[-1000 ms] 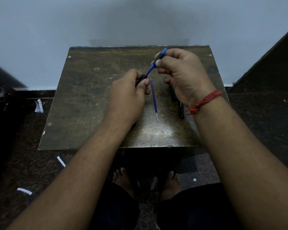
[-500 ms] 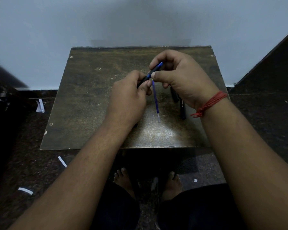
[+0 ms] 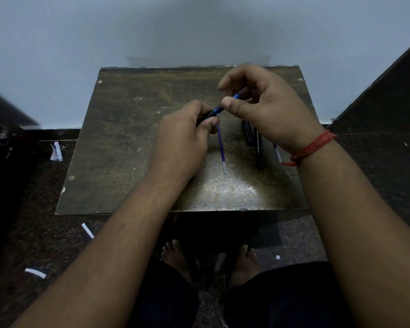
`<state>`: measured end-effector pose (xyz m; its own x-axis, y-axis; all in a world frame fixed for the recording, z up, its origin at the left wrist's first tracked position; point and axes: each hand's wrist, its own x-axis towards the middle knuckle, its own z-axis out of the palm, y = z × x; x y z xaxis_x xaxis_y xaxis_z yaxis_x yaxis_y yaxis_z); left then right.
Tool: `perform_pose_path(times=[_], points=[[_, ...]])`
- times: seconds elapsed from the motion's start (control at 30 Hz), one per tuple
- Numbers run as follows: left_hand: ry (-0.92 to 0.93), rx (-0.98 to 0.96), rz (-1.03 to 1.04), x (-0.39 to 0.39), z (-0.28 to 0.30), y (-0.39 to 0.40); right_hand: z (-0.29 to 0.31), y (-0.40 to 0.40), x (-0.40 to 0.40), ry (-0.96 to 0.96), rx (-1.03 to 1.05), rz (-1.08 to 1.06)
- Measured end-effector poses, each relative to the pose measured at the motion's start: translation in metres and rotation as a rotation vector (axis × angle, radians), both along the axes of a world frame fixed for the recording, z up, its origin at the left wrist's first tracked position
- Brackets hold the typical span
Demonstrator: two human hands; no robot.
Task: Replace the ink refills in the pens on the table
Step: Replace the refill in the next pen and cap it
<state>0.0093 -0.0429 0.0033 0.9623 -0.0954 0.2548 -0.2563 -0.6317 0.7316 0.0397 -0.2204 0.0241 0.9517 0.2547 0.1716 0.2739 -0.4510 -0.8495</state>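
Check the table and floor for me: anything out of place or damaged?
Nothing on the table looks damaged; a loose refill and a black pen lie flat. White paper scraps litter the floor left of it. Both hands, left hand and right hand, grip the blue pen.

We note the right hand (image 3: pixel 268 107) now closer to the left hand (image 3: pixel 185 136), the blue pen (image 3: pixel 217 110) showing shorter between them.

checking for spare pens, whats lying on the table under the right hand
Under the right hand lie a black pen, a black piece and a thin refill; their far ends are hidden by the hand.
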Motion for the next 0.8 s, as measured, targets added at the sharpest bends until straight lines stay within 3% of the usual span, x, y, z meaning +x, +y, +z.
perform_pose_path(times=[0.3,0.5,0.7,0.8], points=[[0.013,0.009,0.001,-0.0001,0.0002,0.0003,-0.0051,0.0092,0.0008,-0.041,-0.105,-0.158],[0.021,0.007,0.008,-0.0005,-0.0007,0.0005,-0.0021,0.0042,-0.0016,-0.071,-0.075,-0.01],[0.027,0.012,0.008,-0.0007,-0.0004,-0.0004,-0.0065,0.0092,0.002,-0.067,-0.167,-0.136],[0.028,0.009,0.01,-0.0006,0.0003,-0.0002,-0.0055,0.0041,0.0004,-0.057,-0.058,-0.082]])
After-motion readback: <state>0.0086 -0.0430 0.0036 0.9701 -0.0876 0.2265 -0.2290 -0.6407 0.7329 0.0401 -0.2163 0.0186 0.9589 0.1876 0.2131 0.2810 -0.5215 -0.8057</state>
